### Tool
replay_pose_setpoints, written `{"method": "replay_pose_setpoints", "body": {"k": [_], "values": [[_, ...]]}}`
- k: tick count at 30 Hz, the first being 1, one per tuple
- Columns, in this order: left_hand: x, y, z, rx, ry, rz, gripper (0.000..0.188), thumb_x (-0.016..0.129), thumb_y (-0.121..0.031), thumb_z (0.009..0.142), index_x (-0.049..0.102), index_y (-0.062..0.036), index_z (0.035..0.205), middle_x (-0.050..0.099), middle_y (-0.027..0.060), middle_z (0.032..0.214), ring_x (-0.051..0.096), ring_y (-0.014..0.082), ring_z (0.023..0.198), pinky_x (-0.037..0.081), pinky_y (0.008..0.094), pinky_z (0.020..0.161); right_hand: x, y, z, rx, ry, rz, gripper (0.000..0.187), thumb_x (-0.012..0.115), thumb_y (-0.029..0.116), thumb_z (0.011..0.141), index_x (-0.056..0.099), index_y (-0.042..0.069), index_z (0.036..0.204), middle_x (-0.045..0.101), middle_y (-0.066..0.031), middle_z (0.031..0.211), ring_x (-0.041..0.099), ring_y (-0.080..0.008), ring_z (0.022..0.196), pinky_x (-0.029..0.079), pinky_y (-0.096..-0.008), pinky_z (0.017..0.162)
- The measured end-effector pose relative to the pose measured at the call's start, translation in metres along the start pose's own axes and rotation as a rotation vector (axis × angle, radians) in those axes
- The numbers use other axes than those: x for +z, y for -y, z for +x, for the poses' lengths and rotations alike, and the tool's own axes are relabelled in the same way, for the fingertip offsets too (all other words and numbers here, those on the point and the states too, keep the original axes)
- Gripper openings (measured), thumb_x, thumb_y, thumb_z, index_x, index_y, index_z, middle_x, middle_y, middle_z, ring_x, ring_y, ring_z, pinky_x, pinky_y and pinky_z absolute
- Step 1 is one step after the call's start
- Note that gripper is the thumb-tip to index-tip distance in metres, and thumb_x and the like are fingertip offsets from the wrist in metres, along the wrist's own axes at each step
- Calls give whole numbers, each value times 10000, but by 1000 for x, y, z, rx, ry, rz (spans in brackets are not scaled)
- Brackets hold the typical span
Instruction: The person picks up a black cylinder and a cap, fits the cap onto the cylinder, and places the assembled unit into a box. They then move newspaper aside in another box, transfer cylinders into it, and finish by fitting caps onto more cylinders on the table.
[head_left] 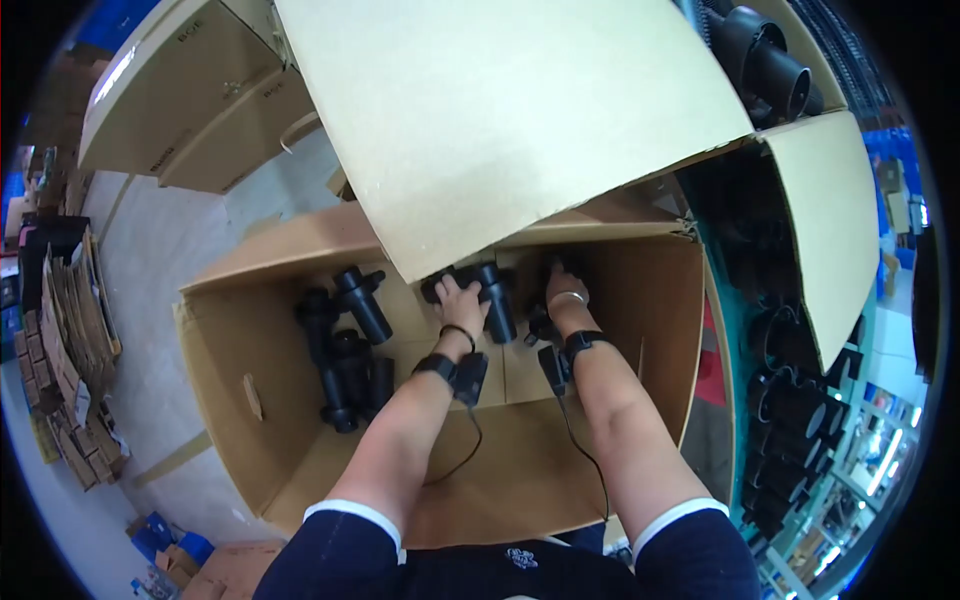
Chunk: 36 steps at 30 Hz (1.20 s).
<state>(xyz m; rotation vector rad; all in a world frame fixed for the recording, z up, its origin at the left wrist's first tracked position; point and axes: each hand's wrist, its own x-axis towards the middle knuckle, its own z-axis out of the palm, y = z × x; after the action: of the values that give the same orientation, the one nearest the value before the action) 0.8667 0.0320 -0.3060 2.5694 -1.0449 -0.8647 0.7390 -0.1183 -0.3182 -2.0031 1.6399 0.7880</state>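
Note:
Both my arms reach down into a large open cardboard box. My left hand is curled over a black pipe fitting, partly under the fingers. Just right of it stands another black tubular fitting. My right hand reaches to the shaded far wall, its fingers closed around a dark fitting that is hard to make out. More black fittings lie in the box's left part, among them a branched one and a long flanged one. Each wrist carries a strapped black device with a cable.
A pale cardboard flap overhangs the box's far side. At right, an opened carton and rack hold many black fittings. Closed cartons stand far left. Flattened cardboard is stacked at the left on the floor.

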Motion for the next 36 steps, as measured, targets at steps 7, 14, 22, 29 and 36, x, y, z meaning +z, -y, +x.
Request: {"method": "replay_pose_setpoints", "body": {"k": [7,14,22,29,36], "values": [[-103,22,-87,337,-6,-5,339,783,-268,687,664,-146,980,436,179,1151,385,376,1111,420,479,864,-8,-27,-45,-192,-4,6,291,375,87,928,523,61,1178,648,-214,1066,630,-349,1018,523,-441,853],[-342,-28,-215,547,50,46,323,810,-243,656,681,-134,930,440,152,1014,423,347,1017,428,423,853,-110,-33,-240,-726,-23,-163,341,576,207,856,492,98,1168,672,-183,778,667,-373,730,548,-457,672],[-520,-170,-263,813,-51,85,354,831,-210,596,659,-76,875,422,130,993,425,307,978,372,382,882,-366,-115,-407,-1050,-132,72,341,708,165,766,565,133,1075,634,-154,708,636,-373,657,524,-424,591],[-561,-325,-206,1050,-236,-77,377,765,-277,721,629,-5,942,525,120,961,510,237,949,399,306,843,-540,-150,-399,-843,-891,10,304,676,55,754,565,72,1036,647,-180,806,647,-344,790,504,-390,678],[-496,-446,-74,963,-269,-247,438,767,-347,752,653,21,961,641,60,836,569,129,767,470,272,683,-596,-132,-216,-498,-949,-281,371,677,161,793,575,159,1149,679,-144,946,659,-318,895,532,-419,768]]}}
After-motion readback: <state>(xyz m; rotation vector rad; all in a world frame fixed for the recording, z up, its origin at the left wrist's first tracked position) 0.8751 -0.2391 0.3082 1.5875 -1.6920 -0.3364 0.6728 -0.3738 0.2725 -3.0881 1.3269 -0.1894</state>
